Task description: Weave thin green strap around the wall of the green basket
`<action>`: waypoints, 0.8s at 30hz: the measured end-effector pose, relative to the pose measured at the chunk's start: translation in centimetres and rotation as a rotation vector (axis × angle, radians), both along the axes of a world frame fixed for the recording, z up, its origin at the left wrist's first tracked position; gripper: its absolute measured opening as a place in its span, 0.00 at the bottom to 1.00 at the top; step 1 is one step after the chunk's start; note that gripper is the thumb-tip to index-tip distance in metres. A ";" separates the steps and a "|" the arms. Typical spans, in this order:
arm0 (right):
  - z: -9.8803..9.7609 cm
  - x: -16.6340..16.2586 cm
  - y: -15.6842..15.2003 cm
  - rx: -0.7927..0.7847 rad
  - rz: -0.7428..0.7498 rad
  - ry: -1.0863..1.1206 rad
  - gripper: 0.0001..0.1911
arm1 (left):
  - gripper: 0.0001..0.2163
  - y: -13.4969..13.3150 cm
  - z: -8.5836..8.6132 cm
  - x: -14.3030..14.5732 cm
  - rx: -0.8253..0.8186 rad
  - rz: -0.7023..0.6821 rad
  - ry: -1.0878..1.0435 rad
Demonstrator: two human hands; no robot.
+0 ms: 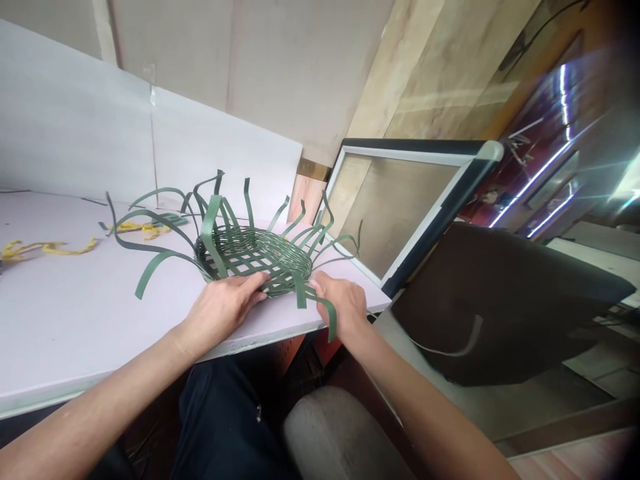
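Observation:
A round, half-woven green basket (260,257) rests on the pale table near its front edge. Its base is an open lattice, and its low wall is woven from thin strands. Long loose green strips (213,230) stick up and curl outward all round the rim. My left hand (227,303) is closed on the near-left rim, thumb inside the basket and fingers outside. At the near-right rim my right hand (343,300) is pinched, beside a strip that hangs over it. What sits between the right fingertips is too small to make out.
Yellow cord (70,248) and a small green bundle (173,220) lie on the table (115,307) at the left. A white panel (215,147) stands behind. To the right are a framed glass panel (390,213), a dark chair back (500,300) and a grey seat (340,433).

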State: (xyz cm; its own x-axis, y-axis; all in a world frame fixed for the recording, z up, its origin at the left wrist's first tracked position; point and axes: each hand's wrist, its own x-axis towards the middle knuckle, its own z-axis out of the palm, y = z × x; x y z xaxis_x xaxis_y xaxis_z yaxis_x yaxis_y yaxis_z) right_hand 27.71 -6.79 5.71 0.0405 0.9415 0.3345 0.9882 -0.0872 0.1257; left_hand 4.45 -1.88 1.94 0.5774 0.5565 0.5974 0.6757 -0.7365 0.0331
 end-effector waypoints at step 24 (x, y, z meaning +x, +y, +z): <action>-7.4 0.0 -0.3 -0.081 0.159 -0.035 0.16 | 0.16 0.9 0.0 -1.5 -0.049 -0.041 0.016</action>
State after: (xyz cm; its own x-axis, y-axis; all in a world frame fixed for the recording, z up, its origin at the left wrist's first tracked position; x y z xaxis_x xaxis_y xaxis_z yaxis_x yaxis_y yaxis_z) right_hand 27.69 -7.11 -1.71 -0.1215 0.9589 0.2563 0.9837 0.0818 0.1604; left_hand 2.92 -0.95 1.93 0.6093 0.5606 0.5608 0.6456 -0.7613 0.0596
